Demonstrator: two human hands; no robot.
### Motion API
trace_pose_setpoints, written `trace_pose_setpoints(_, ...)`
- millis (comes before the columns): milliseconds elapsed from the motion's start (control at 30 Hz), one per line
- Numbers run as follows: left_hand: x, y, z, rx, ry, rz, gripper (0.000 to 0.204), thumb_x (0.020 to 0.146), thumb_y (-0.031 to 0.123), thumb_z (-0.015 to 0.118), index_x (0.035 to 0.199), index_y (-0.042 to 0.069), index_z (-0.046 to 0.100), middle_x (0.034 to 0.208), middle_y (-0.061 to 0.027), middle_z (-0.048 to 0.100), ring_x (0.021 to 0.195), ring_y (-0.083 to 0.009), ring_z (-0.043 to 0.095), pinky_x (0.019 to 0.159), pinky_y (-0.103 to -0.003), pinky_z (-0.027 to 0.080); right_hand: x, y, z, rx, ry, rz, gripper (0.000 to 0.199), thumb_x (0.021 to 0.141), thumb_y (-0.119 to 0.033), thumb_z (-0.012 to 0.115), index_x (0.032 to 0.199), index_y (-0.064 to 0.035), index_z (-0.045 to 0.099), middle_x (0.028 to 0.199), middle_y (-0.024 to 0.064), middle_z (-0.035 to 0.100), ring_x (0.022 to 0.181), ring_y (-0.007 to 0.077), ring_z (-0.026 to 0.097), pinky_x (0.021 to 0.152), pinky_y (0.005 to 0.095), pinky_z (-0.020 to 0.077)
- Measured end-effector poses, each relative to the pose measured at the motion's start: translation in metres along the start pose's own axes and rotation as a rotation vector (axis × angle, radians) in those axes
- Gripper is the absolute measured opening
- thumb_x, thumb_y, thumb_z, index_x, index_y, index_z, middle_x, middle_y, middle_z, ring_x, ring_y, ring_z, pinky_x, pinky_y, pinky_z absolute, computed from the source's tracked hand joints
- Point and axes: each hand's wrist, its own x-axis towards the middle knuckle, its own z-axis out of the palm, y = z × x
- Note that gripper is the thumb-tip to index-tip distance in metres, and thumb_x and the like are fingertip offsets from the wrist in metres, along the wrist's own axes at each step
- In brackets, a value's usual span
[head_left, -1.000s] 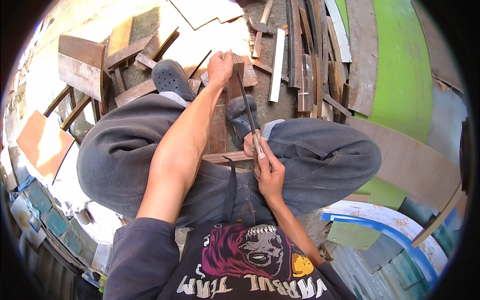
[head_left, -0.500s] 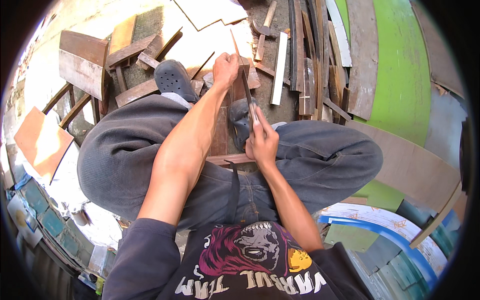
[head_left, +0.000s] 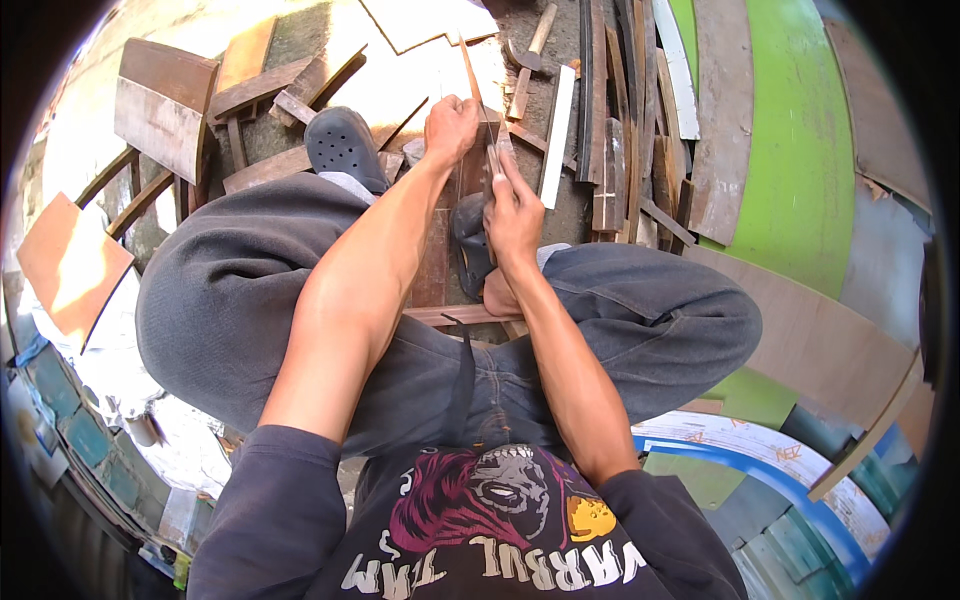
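Note:
My right hand (head_left: 513, 215) is closed around the handle of a long thin-bladed tool, apparently a handsaw (head_left: 471, 72), whose blade shows nearly edge-on and points away from me. My left hand (head_left: 451, 130) is closed at the far end of a brown wooden board (head_left: 430, 255), right beside the blade; its fingertips are partly hidden. The board runs lengthwise between my feet. Just where the blade meets the wood is hard to make out. A reddish wooden strip (head_left: 455, 316) lies crosswise nearer my lap.
Grey clogs (head_left: 345, 145) are on my feet. Scrap wood (head_left: 262, 92) lies at the left. A hammer (head_left: 530, 58) and a white strip (head_left: 558, 140) lie ahead on the right, beside stacked planks (head_left: 606, 170). A green panel (head_left: 795, 150) stands farther right.
My right hand has pushed the saw forward, away from me, and its tip reaches farther out. My left hand stays almost in place at the board's end.

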Motion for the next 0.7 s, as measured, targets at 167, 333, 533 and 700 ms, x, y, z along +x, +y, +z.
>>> trace_pose_setpoints(167,0.009,-0.012,-0.009,-0.02,0.059,-0.014,0.04,0.089,0.036,0.058,0.078,-0.003,0.06,0.076,-0.0235,0.065,0.074,-0.037,0.063,0.076,-0.046,0.049,-0.072,-0.028,-0.031,0.05,-0.102,0.13,0.042,0.103,-0.017,0.052,0.143,-0.0036,0.054,0.093,0.0021,0.069,0.055,0.0037,0.041,0.049,0.0214,0.0355)
trace_pose_setpoints(333,0.001,-0.013,-0.005,-0.041,0.05,-0.051,0.04,0.09,0.036,0.057,0.078,-0.002,0.059,0.077,-0.0238,0.065,0.075,-0.037,0.064,0.076,-0.046,0.049,-0.123,-0.011,-0.062,-0.118,-0.094,0.13,0.041,0.103,-0.013,0.05,0.142,0.0006,0.053,0.117,0.0149,0.07,0.09,0.0095,0.061,0.077,0.0244,0.0491)
trace_pose_setpoints(533,0.004,-0.012,-0.001,-0.004,0.009,-0.004,0.042,0.09,0.038,0.056,0.077,-0.003,0.058,0.076,-0.0237,0.065,0.074,-0.0372,0.063,0.076,-0.046,0.048,0.004,-0.021,-0.003,-0.002,-0.038,0.049,0.041,0.102,-0.015,0.052,0.14,0.0004,0.055,0.111,0.0111,0.064,0.081,0.0119,0.052,0.072,0.0256,0.0401)
trace_pose_setpoints(700,0.001,-0.017,-0.006,-0.034,0.016,-0.038,0.042,0.089,0.038,0.056,0.079,-0.003,0.06,0.078,-0.0242,0.066,0.079,-0.0376,0.066,0.078,-0.046,0.049,-0.111,-0.019,-0.061,0.009,-0.142,0.07,0.041,0.104,-0.011,0.05,0.143,-0.0004,0.052,0.102,0.0077,0.068,0.066,0.0064,0.053,0.055,0.0214,0.0418)
